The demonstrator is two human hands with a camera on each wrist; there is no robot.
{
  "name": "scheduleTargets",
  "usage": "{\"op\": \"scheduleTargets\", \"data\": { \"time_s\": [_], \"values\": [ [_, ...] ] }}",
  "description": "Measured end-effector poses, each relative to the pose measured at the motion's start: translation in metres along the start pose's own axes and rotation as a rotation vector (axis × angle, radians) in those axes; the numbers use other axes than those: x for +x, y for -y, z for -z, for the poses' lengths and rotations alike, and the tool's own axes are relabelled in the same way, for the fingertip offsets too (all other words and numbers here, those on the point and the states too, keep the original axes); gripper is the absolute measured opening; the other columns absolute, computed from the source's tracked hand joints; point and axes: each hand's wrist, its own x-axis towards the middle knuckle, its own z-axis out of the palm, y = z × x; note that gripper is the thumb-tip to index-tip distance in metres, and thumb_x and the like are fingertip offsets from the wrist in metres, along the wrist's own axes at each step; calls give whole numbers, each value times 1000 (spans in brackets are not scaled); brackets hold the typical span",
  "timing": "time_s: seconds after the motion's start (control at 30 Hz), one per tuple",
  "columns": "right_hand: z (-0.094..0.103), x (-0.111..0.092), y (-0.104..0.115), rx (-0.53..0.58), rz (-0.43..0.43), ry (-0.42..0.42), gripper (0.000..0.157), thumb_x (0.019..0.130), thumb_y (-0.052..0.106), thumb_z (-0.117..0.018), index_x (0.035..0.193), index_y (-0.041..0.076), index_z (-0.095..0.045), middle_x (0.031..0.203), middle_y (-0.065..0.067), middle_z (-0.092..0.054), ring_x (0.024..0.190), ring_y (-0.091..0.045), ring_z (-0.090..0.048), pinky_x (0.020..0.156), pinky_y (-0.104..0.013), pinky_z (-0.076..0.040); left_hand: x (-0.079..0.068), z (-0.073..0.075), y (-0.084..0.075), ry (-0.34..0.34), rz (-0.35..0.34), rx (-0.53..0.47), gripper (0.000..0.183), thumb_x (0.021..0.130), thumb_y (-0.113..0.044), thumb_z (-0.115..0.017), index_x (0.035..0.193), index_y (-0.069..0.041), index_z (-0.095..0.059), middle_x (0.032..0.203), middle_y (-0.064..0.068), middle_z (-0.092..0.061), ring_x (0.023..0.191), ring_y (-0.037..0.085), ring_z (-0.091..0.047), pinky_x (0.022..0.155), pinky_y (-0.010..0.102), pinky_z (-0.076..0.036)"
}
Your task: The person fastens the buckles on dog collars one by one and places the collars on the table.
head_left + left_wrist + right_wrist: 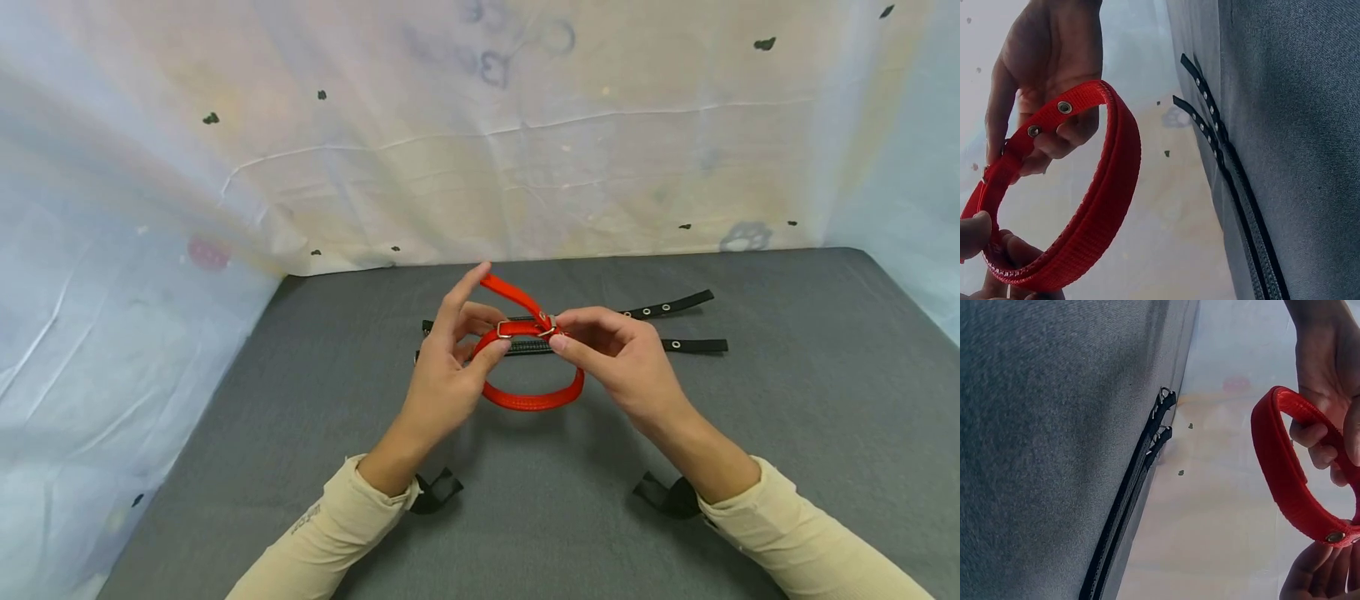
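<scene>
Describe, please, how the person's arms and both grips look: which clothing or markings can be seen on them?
The left sleeve and right sleeve are cream-coloured, long and creased. A small dark marking, too small to read, is on the left one. A left black strap and a right black strap stick out near the sleeve ends. The left grip and right grip wear no gloves.

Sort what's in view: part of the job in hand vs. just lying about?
In the job:
red strap, looped, held in both hands
left hand
right hand

Lying about, apparently:
nearer black strap, untouched
farther black strap, untouched

Backdrop only:
grey table
hanging sheet
</scene>
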Motion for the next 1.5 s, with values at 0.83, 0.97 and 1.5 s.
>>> {"op": "scheduleTargets", "data": {
  "time_s": [0.83,0.97,1.5],
  "values": [
    [5,0,-2,-197,-32,35,31,88,22,-78,116,15,-69,96,2,-73,88,-16,-70,76,-26,-56,3,2,0,-172,-11,-265,33,90,14,-62,115,8,-43,110,21,-57,97,19,-64,81,35,-61],
    [5,0,-2,-196,-42,33,29,87,23,-79,114,16,-70,97,0,-73,88,-17,-69,76,-27,-56,3,2,1,-165,28,-276,30,90,14,-62,113,8,-45,111,18,-57,95,17,-65,81,35,-61],
    [2,0,-3,-299,170,101,33,93,16,-72,125,19,-65,122,5,-67,108,-8,-62,97,-28,-51,-5,-4,3,109,89,14,52,90,-6,-73,137,-15,-52,112,9,-67,102,18,-64,84,27,-57]
  ]
}}
